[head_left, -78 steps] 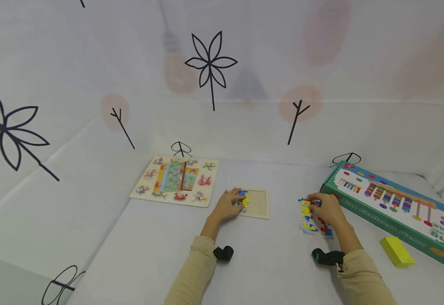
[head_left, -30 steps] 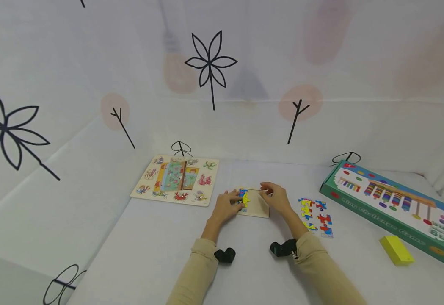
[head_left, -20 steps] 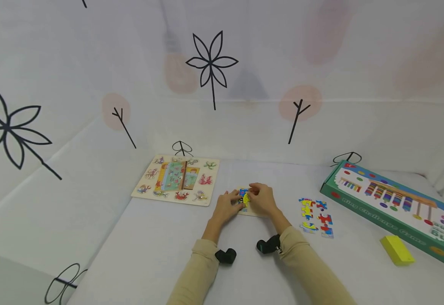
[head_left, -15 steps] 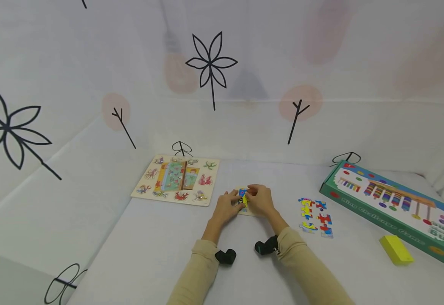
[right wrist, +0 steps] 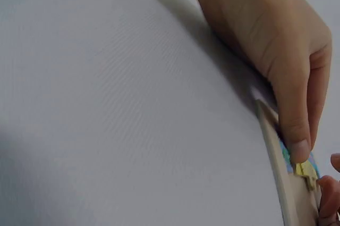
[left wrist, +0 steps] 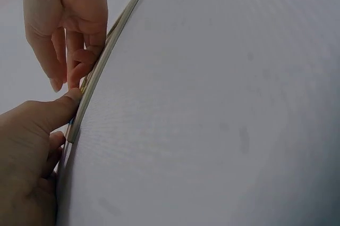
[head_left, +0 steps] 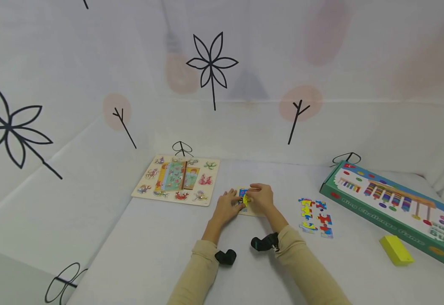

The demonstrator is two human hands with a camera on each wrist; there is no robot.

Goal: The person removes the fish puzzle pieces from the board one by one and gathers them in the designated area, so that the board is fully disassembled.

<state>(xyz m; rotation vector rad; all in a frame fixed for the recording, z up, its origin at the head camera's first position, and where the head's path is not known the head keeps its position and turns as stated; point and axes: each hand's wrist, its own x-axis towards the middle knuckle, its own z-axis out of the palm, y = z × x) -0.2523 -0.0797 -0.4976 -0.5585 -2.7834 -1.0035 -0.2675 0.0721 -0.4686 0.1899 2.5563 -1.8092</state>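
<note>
A small wooden puzzle tray (head_left: 252,214) lies mid-table with blue and yellow jigsaw pieces (head_left: 242,193) along its left side. My left hand (head_left: 226,207) grips the tray's left side; in the right wrist view its thumb (right wrist: 299,151) presses near a yellow piece (right wrist: 307,169). Over the tray, my right hand (head_left: 263,198) bends its fingertips to the yellow piece, pinching what looks like a jigsaw piece mostly hidden by the fingers. In the left wrist view, the tray edge (left wrist: 101,72) appears side-on, with the right hand (left wrist: 71,13) above it.
Loose jigsaw pieces (head_left: 315,217) lie in two columns right of the tray. A green Ring Challenge Game box (head_left: 397,212) and a yellow block (head_left: 396,250) are farther right. A sea-animal puzzle board (head_left: 176,180) lies at the back left, before a patterned white cloth backdrop.
My right hand has moved left from the loose pieces to the tray and now works beside the left hand. The left hand has stayed at the tray's left side.
</note>
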